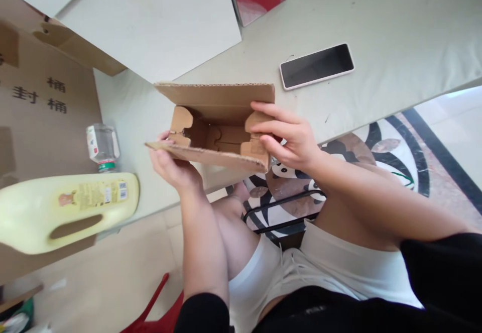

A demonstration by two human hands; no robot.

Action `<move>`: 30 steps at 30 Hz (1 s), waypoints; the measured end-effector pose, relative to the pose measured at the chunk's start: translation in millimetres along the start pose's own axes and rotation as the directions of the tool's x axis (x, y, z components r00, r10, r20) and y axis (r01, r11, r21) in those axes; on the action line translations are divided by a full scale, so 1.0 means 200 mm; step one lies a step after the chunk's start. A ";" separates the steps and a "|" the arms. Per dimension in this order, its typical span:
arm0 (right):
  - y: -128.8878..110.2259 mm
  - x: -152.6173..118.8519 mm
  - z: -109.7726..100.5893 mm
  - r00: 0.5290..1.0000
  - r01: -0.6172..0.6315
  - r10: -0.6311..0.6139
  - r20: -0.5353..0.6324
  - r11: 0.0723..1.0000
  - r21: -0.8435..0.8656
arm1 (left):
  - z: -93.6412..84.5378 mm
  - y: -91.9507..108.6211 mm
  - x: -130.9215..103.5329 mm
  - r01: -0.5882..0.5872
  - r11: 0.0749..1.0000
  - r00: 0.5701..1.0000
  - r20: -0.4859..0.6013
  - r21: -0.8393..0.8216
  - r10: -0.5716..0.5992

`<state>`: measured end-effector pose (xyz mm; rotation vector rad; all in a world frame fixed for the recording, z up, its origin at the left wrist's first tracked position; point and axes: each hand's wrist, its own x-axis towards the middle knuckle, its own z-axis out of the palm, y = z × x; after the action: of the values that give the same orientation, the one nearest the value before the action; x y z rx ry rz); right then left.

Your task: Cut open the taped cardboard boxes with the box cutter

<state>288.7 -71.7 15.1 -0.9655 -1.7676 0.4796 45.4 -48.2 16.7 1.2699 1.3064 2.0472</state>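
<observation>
A small brown cardboard box [229, 157] is held over the near edge of the table, its opening facing me. Its two long flaps stand spread apart and the short side flaps are partly folded out; nothing shows inside. My left hand [176, 167] grips the left end from below, with fingertips behind the lower flap. At the right end, my right hand [289, 134] has its fingers on the side flaps and the edge of the upper flap. Its thumb is hidden.
On the table [395, 31], a smartphone [317, 67] lies right of the box. A clear plastic bottle [102, 144] and a large yellow jug [75, 207] are at left, near a big printed carton [48, 137]. White panels [158, 16] stand behind.
</observation>
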 end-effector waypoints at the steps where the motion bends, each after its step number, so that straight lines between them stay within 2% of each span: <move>1: 0.00 0.00 0.00 1.000 0.011 -0.011 -0.021 1.000 0.014 | -0.01 0.00 0.00 0.021 0.999 1.000 0.004 0.042 -0.021; 4: 0.00 0.02 0.03 0.995 -0.013 0.018 -0.099 0.998 0.054 | -0.05 -0.01 0.01 0.055 0.991 0.998 0.013 0.122 -0.057; 8: 0.05 0.06 0.08 0.968 -0.147 0.167 -0.189 0.982 0.116 | -0.12 -0.03 0.02 0.071 0.981 0.996 0.043 0.182 -0.080; 10: 0.08 0.08 0.10 0.968 -0.171 0.194 -0.158 0.974 0.147 | -0.14 -0.03 0.04 0.075 0.977 0.994 0.064 0.199 -0.090; 13: 0.11 0.10 0.11 0.984 -0.109 0.122 -0.126 0.988 0.106 | -0.14 -0.03 0.08 0.065 0.976 0.990 0.113 0.210 -0.090; 16: 0.11 0.10 0.11 0.990 -0.066 0.072 -0.125 0.996 0.054 | -0.12 -0.05 0.14 -0.008 0.983 0.983 0.182 0.182 -0.026; 21: 0.06 0.09 0.10 0.988 -0.119 0.122 -0.095 0.992 0.042 | -0.10 -0.11 0.17 -0.121 0.984 0.954 0.288 0.128 0.080; 25: 0.05 0.08 0.09 0.988 -0.116 0.120 -0.101 0.992 0.040 | -0.09 -0.13 0.15 -0.144 0.984 0.966 0.232 0.103 0.117; 30: 0.07 0.07 0.04 0.995 -0.093 0.092 -0.039 0.996 -0.017 | -0.05 -0.11 0.13 -0.168 0.985 0.972 0.174 0.048 0.157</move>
<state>284.0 -51.8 9.4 -1.0670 -1.7015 0.5002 21.7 -23.7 8.6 1.5897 1.2328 1.9663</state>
